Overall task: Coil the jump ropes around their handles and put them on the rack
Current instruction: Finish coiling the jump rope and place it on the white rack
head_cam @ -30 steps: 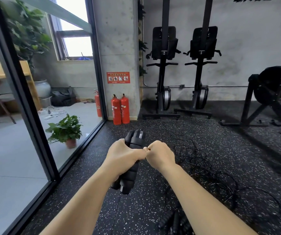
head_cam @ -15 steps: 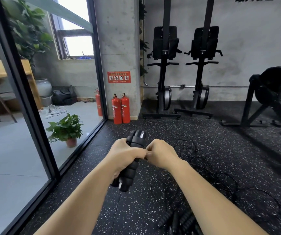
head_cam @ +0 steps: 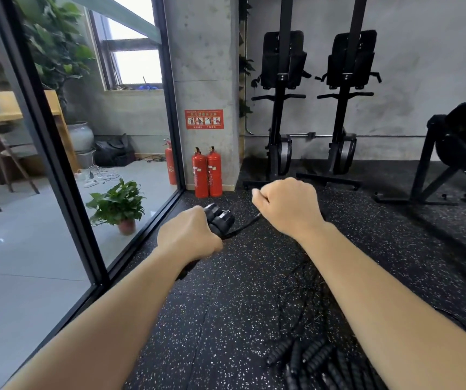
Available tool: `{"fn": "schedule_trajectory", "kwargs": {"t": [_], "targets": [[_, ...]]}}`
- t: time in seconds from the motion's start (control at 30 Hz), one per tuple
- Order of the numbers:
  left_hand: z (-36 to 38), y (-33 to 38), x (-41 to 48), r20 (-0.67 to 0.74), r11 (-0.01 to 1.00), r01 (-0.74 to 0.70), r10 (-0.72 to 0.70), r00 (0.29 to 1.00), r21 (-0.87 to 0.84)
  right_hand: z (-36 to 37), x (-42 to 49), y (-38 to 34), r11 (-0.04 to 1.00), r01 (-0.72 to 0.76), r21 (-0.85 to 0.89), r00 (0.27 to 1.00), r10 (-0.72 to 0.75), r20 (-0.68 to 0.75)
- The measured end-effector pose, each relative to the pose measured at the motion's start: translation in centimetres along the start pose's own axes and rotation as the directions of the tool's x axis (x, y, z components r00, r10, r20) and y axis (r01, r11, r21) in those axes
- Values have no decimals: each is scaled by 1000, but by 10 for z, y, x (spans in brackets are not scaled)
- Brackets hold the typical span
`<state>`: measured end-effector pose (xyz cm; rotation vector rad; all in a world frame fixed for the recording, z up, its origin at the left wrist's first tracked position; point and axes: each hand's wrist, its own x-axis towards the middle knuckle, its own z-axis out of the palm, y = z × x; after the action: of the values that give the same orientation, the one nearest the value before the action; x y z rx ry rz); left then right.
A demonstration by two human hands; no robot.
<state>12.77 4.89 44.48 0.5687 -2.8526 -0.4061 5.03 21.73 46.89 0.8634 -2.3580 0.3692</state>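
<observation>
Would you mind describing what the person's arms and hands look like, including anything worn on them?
Both arms are bare: no sleeve shows on the left forearm or the right forearm up to the picture's lower edge. The left hand and the right hand wear no gloves. No watch, band or ring shows on the sides that face the camera.

Left hand (head_cam: 188, 240) grips 2 handles (head_cam: 219, 218) side by side, low centre. Right hand (head_cam: 288, 205) sits to its right and farther forward, holding the cord (head_cam: 244, 228) that spans between them. On the floor (head_cam: 212, 319), under the right forearm: loose rope (head_cam: 307, 285), then a cluster of spare handles (head_cam: 310, 358) nearest the viewer. 2 extinguishers (head_cam: 207, 173) stand ahead at the foot of the pillar (head_cam: 203, 66). A glass partition (head_cam: 57, 164) runs along the left, with a potted plant (head_cam: 119, 204) behind it. 2 upright machines (head_cam: 281, 108) stand at the far wall, right of the pillar.
</observation>
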Motion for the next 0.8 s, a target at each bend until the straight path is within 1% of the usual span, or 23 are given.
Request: {"fn": "schedule_trajectory", "kwargs": {"t": [0.07, 0.13, 0.2, 0.3, 0.4, 0.5, 0.57, 0.63, 0.67, 0.73, 0.8], "targets": [[-2, 3, 0, -4, 991, -32, 33, 999, 127, -6, 6, -10, 989, 137, -55, 991, -137, 0], [-3, 7, -1, -11, 965, -88, 93, 996, 246, -13, 12, -23, 960, 262, -103, 965, -260, 28], [-5, 11, -1, -12, 930, -159, 172, 985, 333, -21, 20, -34, 930, 350, -112, 937, -346, 53], [-11, 17, -1, 28, 850, -282, 301, 953, 445, -28, 33, -45, 910, 405, -89, 914, -400, 72], [-18, 19, -3, 99, 760, -418, 429, 898, 498, -26, 43, -51, 914, 405, -13, 910, -402, 106], [-25, 17, -5, 128, 712, -516, 524, 842, 476, -17, 50, -46, 940, 300, 165, 940, -321, 118], [-29, 13, -5, 117, 719, -568, 574, 810, 401, -9, 51, -37, 924, 152, 350, 963, -218, 159], [-32, 10, -6, 93, 729, -607, 613, 785, 315, 3, 50, -29, 831, 4, 556, 966, -148, 213], [-31, 8, -7, 81, 735, -615, 621, 780, 285, 9, 49, -27, 774, -56, 631, 962, -126, 240], [-30, 5, -9, 62, 757, -620, 622, 780, 207, 18, 45, -26, 644, -173, 745, 951, -89, 297], [-29, 4, -12, 38, 783, -614, 614, 789, 99, 23, 42, -26, 482, -304, 822, 928, -44, 369]]}}
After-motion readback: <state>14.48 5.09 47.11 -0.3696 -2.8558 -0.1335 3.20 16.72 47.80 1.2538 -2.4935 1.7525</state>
